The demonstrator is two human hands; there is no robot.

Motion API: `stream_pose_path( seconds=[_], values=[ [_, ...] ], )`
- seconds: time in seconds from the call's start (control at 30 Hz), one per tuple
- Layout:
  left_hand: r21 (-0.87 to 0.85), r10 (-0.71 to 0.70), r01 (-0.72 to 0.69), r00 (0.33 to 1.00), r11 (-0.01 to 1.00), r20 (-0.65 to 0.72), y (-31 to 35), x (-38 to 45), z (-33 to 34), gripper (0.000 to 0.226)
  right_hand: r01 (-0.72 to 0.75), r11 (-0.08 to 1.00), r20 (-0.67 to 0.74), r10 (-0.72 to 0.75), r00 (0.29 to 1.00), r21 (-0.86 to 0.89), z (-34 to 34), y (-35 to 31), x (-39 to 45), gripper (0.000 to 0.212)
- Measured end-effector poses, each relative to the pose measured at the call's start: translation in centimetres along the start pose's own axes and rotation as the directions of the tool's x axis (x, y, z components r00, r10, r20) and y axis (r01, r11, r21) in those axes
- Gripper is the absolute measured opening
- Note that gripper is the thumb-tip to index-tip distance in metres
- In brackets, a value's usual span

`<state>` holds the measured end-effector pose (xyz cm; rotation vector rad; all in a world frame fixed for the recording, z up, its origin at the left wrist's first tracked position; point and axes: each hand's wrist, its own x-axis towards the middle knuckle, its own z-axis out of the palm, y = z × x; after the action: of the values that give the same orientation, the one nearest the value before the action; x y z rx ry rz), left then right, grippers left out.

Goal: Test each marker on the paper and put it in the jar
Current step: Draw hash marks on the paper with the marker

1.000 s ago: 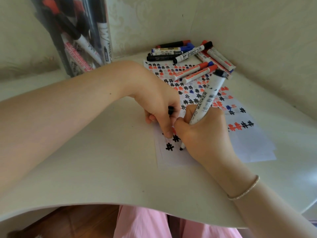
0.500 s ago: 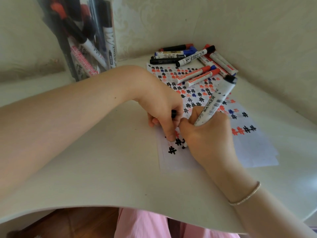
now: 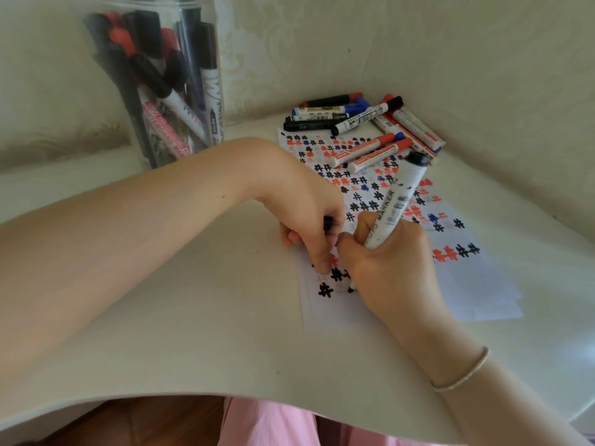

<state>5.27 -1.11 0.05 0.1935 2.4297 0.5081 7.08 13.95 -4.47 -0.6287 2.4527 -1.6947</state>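
Observation:
My right hand grips a white marker with a black end, its tip down on the paper beside fresh black hash marks. My left hand presses its fingers on the paper just left of the tip and holds the small black cap. The paper is covered in black, red and blue hash marks. A clear jar with several markers stands at the back left. A pile of several loose markers lies at the paper's far end.
The cream table sits in a corner, with walls close behind and to the right. Its curved front edge runs along the bottom, above pink trousers. A thin bracelet circles my right wrist.
The marker tip has moved a little over the paper while drawing near the black marks. My left hand stays pressed in place. The view has shifted slightly, showing more of the jar.

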Motion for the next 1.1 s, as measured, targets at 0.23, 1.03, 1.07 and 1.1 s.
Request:
stream_pose_path(
  seconds=[0.23,1.03,1.07,1.1],
  values=[
    [-0.125,0.016,-0.021,0.999,0.992,-0.036,-0.2,0.2,-0.6,0.012,-0.123,0.728,0.001,0.165,0.986,0.674,-1.9,0.1,0.9,0.026],
    [-0.332,0.264,-0.273,0.962,0.903,-0.072,-0.5,-0.8,-1.1,0.031,-0.13,0.734,0.012,0.164,0.986,0.667,-1.4,0.1,1.0,0.026],
    [-0.335,0.258,-0.275,0.961,0.901,-0.097,-0.4,-0.9,-1.2,0.03,-0.137,0.731,0.007,0.178,0.984,0.668,-1.4,0.0,1.0,0.028],
    [-0.346,0.252,-0.28,0.96,0.896,-0.124,-0.4,-0.9,-1.2,0.029,-0.145,0.727,0.004,0.192,0.981,0.671,-1.5,0.0,1.0,0.029]
  ],
)
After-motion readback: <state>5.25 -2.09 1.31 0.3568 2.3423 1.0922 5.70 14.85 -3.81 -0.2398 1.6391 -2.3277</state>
